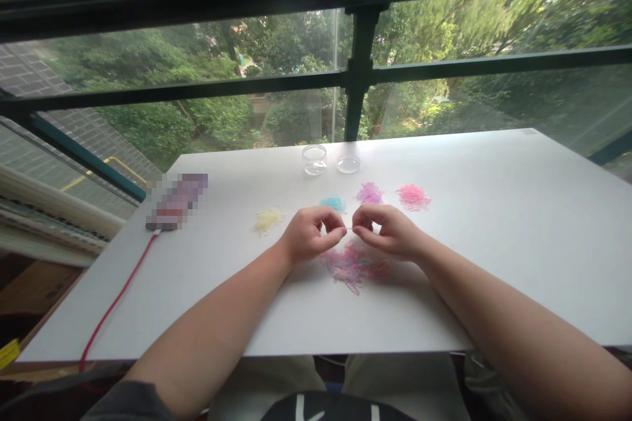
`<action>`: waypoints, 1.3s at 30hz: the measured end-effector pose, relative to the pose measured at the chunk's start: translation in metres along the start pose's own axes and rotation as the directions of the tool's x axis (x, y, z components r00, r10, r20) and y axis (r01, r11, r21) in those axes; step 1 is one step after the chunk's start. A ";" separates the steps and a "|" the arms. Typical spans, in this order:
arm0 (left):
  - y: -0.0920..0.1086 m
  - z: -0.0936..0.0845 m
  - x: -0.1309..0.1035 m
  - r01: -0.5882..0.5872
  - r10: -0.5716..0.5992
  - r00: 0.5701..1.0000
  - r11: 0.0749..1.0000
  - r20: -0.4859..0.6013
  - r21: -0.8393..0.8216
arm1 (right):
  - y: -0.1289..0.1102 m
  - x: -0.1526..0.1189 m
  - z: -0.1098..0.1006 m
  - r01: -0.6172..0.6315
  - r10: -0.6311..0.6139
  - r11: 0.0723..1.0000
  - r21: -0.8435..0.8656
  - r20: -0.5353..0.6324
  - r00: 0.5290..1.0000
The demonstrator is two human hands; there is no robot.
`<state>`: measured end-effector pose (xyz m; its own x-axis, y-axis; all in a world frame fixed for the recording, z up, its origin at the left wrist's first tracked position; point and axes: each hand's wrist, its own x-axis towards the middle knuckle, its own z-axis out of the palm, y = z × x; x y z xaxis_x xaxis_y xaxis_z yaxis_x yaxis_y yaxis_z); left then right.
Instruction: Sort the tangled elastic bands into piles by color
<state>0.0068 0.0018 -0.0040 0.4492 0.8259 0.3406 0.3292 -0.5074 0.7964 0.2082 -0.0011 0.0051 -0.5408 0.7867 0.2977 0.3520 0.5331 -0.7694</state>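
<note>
My left hand [316, 231] and my right hand [384, 230] face each other above the middle of the table, each closed in a pinch. A thin pale rubber band [349, 228] is drawn out between their fingertips. Just below lies a mixed heap of small coloured rubber bands [354, 266], mostly pink and purple. Sorted piles sit around the hands: yellow bands [268, 220] to the left, blue bands [334, 203] partly hidden behind my left hand, purple bands [370, 193] behind my right hand, and pink bands [413, 197] farther right.
At the back of the white table [518, 230] stand a clear round container [315, 160] and a clear lid-like disc [348, 165]. A blurred-out phone-like device [180, 200] lies at the left, with a red cable [116, 306] running over the table's edge. Windows rise beyond.
</note>
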 end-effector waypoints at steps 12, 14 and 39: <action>-0.002 -0.001 0.002 0.029 -0.029 1.000 0.999 -0.004 0.016 | 0.008 0.000 -0.013 -0.022 0.022 0.995 -0.097 -0.003 1.000; -0.002 -0.001 0.002 0.035 -0.035 0.999 0.999 -0.007 0.021 | 0.010 0.000 -0.014 -0.031 0.028 0.991 -0.128 -0.020 0.999; -0.001 -0.002 0.003 0.045 -0.043 0.999 0.997 -0.031 0.065 | 0.021 0.001 -0.026 -0.072 0.042 0.962 -0.265 -0.118 0.992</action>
<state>0.0059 0.0052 -0.0032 0.4088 0.8544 0.3208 0.4023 -0.4843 0.7769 0.2351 0.0191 0.0038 -0.4313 0.8397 0.3300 0.5798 0.5382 -0.6117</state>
